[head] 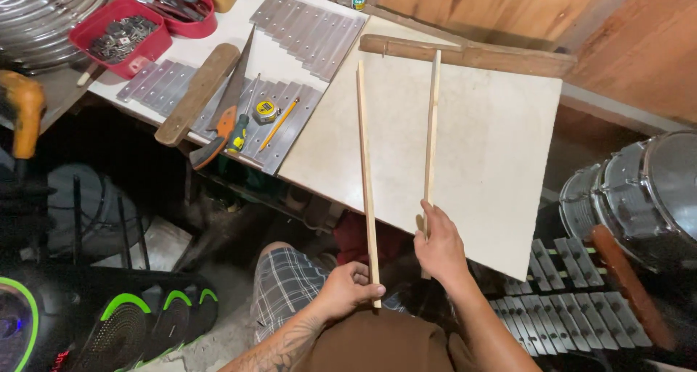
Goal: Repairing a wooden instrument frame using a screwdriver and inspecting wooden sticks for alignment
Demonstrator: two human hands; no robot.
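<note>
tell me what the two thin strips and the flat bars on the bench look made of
Strips: pale bare wood by their colour and matte, unpainted look, one in each hand. Bars: likely aluminium or steel, grey with a dull sheen and small drilled holes.

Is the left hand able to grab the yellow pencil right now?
Probably not right away: the left hand is shut on a wooden strip, and the pencil lies far up the table.

A single head-worn camera looks steeply down from above the person's lap, facing forward across the near edge of the pale bench top. It sits close, so the bench's far edge lies near the frame's top, and floor clutter fills the lower left.
</note>
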